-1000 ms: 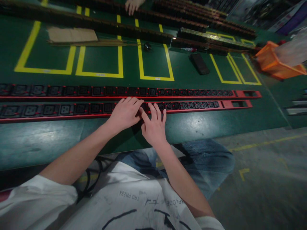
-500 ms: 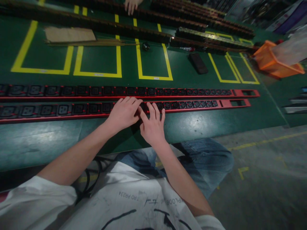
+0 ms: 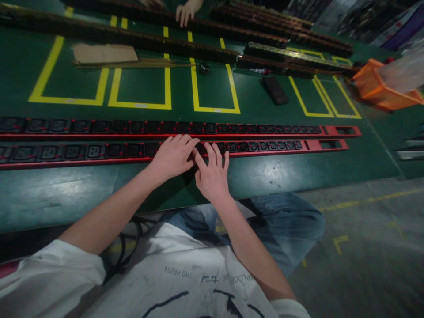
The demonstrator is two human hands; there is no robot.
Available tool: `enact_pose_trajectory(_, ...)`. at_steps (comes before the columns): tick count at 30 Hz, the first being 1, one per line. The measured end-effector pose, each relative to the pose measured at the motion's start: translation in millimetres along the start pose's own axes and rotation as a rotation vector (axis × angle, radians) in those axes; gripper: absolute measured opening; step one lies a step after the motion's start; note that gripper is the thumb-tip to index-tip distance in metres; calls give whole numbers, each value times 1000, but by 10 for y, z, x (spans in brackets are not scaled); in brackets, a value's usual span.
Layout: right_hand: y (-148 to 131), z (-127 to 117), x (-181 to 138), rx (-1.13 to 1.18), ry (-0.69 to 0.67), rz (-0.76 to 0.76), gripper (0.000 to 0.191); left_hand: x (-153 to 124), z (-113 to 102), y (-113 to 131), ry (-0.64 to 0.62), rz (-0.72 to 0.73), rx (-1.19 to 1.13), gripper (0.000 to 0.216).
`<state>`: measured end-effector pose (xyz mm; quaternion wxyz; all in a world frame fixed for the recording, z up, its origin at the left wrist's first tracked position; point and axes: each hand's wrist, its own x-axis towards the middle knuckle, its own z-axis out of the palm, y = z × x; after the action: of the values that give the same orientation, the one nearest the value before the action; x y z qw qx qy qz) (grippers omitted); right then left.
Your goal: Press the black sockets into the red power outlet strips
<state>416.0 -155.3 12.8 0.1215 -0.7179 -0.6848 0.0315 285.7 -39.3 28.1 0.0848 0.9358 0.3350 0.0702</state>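
Observation:
Two long red power strips lined with black outlets lie side by side on the green table. My left hand point(image 3: 174, 155) is on the near power strip point(image 3: 265, 148), its fingers close together and bent over the strip's top. Beside it, my right hand point(image 3: 212, 170) rests fingertips on the same strip, fingers spread apart. The index finger of my right hand nearly meets my left hand's fingertips; the outlets under both hands are hidden. Just beyond lies the far power strip point(image 3: 251, 129), untouched.
Yellow tape outlines point(image 3: 141, 106) mark the table point(image 3: 258, 174). Farther back are a cardboard piece point(image 3: 104, 54), a dark flat block point(image 3: 274, 89) and several long dark strips point(image 3: 212, 53). Another person's hand point(image 3: 185, 13) touches one. An orange bin point(image 3: 377, 86) stands right.
The view has shifted slightly, so the table things appear a little lower and to the right. Both my hands keep their place on the near power strip.

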Motion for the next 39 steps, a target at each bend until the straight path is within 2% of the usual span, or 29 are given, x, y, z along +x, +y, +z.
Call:
enact_pose_trajectory(6,6,3,-9,12,33,-6,65,-78,-58,-98,-15,-17,32,48)
enact_pose_trajectory(13,21,8,-25,39,48,-21,66,-423,-130,-502,12,-160,148,56)
enact_pose_trajectory(17,26,14,-17,66,48,-25,64,-455,-102,-604,32,-164,161,56)
enact_pose_trajectory(22,118,35,-20,88,83,-3,61,-283,-65,-457,22,-120,158,56)
enact_pose_trajectory(31,572,-36,-82,38,109,96,66,160,88,41,40,-64,124,56)
enact_pose_trajectory(35,623,-23,-97,19,149,150,68,236,120,188,39,-18,170,54)
enact_pose_trajectory(39,600,-2,-112,-13,157,151,66,228,129,209,53,8,201,53)
